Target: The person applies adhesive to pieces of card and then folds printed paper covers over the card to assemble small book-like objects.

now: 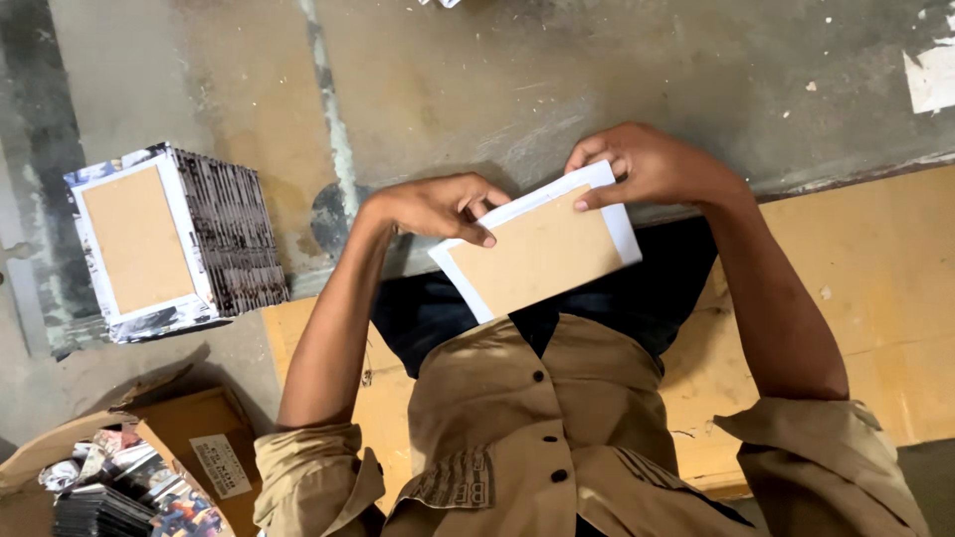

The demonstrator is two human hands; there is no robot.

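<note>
Bare concrete floor (477, 80) ahead open; stacked pile (174, 239) left, cardboard box (189, 438) near-left.

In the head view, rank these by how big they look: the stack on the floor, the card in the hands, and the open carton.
1. Stack
2. Card
Carton: cut off by the frame edge, so unranked.

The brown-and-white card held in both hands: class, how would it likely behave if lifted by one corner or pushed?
The card looks thin and flat, so probably light. It stays straight between the left hand and right hand, suggesting some stiffness. Being flat, it would likely slide rather than roll.
</note>
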